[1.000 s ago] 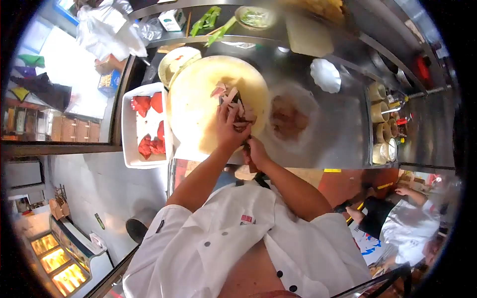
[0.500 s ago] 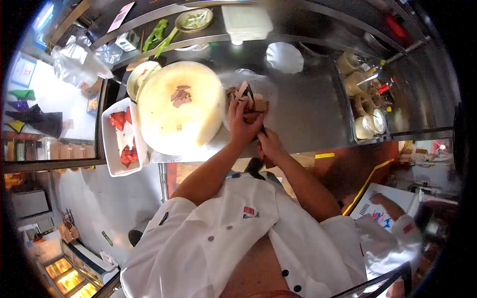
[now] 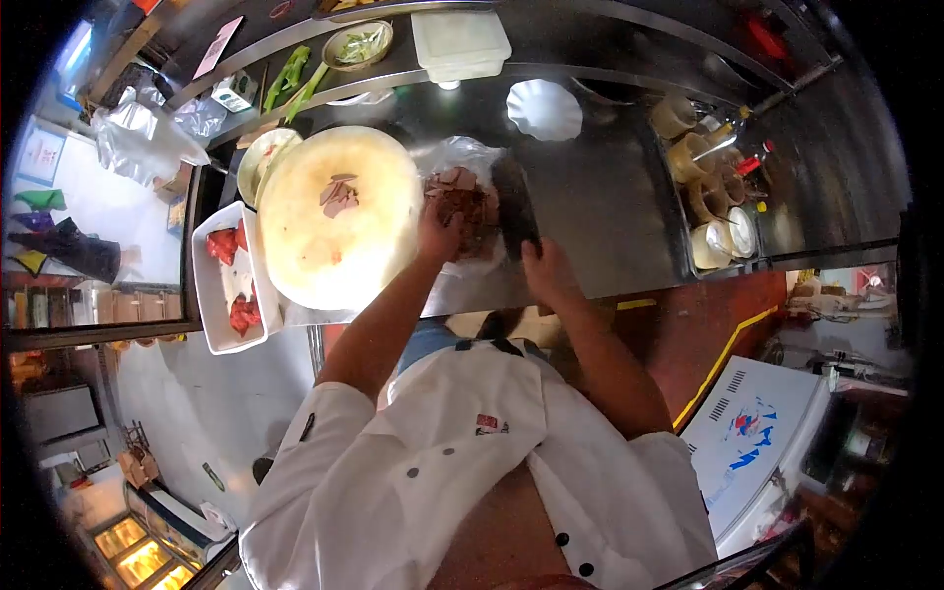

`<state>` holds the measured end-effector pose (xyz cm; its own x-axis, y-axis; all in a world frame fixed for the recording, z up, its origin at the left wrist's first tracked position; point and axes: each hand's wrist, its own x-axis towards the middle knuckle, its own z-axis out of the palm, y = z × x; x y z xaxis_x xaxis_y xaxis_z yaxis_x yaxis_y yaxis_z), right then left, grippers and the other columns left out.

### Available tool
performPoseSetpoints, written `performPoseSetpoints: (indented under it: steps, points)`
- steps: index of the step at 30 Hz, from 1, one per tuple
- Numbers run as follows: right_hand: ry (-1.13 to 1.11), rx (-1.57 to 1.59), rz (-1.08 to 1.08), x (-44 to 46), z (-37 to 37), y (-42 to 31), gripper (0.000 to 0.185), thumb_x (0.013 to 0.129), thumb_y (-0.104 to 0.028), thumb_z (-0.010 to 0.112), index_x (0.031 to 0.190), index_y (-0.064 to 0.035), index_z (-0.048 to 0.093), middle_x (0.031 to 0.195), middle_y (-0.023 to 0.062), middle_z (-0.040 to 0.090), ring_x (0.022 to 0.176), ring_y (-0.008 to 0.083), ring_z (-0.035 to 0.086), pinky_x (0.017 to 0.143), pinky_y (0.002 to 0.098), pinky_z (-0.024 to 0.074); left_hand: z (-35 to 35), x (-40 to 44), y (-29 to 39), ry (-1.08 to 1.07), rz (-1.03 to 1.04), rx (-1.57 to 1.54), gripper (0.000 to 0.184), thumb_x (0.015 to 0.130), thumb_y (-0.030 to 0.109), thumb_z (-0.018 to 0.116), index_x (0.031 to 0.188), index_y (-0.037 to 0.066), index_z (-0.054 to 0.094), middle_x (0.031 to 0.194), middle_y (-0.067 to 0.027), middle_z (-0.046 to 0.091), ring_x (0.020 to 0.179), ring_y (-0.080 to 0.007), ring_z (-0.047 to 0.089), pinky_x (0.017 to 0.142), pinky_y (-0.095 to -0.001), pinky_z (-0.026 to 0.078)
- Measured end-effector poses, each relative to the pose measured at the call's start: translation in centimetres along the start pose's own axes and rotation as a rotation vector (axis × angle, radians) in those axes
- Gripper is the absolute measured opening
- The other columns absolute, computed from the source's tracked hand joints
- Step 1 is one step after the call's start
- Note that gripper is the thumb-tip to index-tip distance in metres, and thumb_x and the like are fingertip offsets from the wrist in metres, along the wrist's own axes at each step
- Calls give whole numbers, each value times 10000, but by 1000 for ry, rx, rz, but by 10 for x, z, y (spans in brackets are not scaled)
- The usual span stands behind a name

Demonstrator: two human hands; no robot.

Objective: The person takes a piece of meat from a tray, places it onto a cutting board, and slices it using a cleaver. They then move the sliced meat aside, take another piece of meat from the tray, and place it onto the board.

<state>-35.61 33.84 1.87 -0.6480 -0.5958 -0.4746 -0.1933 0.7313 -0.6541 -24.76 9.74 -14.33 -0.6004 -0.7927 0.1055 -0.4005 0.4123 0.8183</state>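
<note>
A pile of brown sliced meat [image 3: 477,211] lies on a clear plastic bag [image 3: 472,152] on the steel counter. My left hand [image 3: 440,238] rests on the near left side of the pile, its fingers spread over the slices and partly hidden. Just right of the meat, my right hand [image 3: 553,273] grips the handle of a cleaver [image 3: 513,202], whose dark, broad blade points away from me. To the left, a few more meat slices [image 3: 339,195] sit on a round, pale chopping block [image 3: 339,251].
A white tray [image 3: 206,295] with red meat pieces [image 3: 243,315] stands left of the block. Behind the bag are a scalloped white dish [image 3: 544,110] and a lidded plastic container [image 3: 460,44]. Seasoning jars [image 3: 713,246] fill a tray at the right.
The hands have separated. Slices held up between hand and blade now lie on the pile, and the cleaver has moved to its right side. A co-worker at the lower right has left view.
</note>
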Motion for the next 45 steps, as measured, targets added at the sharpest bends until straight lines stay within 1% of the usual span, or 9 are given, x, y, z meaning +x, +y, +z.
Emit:
performPoseSetpoints:
  steps: [3,6,9,19,24,26,28,30,45]
  points:
    - [118,22,60,-1,0,26,685,1069,-504,458,1403,92,494,1278,311,613,1135,445,642,966,539,515,-41,10,-29,45,90,-127,407,888,121,754,1266,43,625,1252,-205,642,1165,-368,624,1013,-431,505]
    - [77,189,7,30,23,77,603,1059,-481,509,1287,74,560,1054,261,679,941,414,680,835,555,519,-92,36,-69,129,166,-104,354,887,103,741,1227,53,655,1233,-185,659,1154,-362,628,1015,-437,501]
    - [59,451,1,23,42,74,294,1045,-320,598,992,-33,558,685,36,539,503,138,510,451,330,418,-156,70,-81,161,153,145,355,876,156,746,1211,67,672,1241,-162,661,1171,-359,617,1033,-455,488]
    - [-293,552,85,-19,71,-23,291,1061,-309,590,922,-69,503,626,24,506,472,117,488,435,303,412,-203,138,-130,-221,728,898,389,838,332,762,1158,114,730,1270,-85,668,1228,-350,579,1094,-512,444]
    - [-304,668,162,-3,124,-26,283,1051,-305,605,933,-71,499,642,25,505,465,117,477,434,301,408,-224,89,-88,-184,272,687,415,867,314,706,1237,130,673,1366,-95,610,1279,-393,549,1104,-521,430]
    - [-310,682,114,1,137,-34,287,1050,-311,603,927,-72,500,633,27,508,477,124,488,452,312,418,-240,65,-97,-191,594,581,407,873,308,693,1237,128,677,1376,-136,599,1356,-392,491,1136,-536,389]
    - [-332,624,70,11,144,-47,295,1051,-320,600,912,-78,503,629,29,511,483,131,494,464,317,424,-253,62,-95,-514,172,322,422,882,324,686,1265,147,680,1453,-166,542,1424,-393,419,1185,-549,328]
    - [-352,563,30,20,157,-57,303,1052,-328,597,898,-84,506,624,31,514,489,138,500,475,321,429,-277,36,-90,-400,557,478,468,905,346,674,1332,158,643,1525,-160,480,1450,-413,383,1209,-544,293]
    - [-197,520,238,80,255,-102,464,1016,-447,628,1198,-43,492,699,43,550,541,166,524,534,353,469,-235,6,-105,37,108,449,711,935,493,651,1475,56,494,1558,-264,404,1475,-473,318,1215,-560,271]
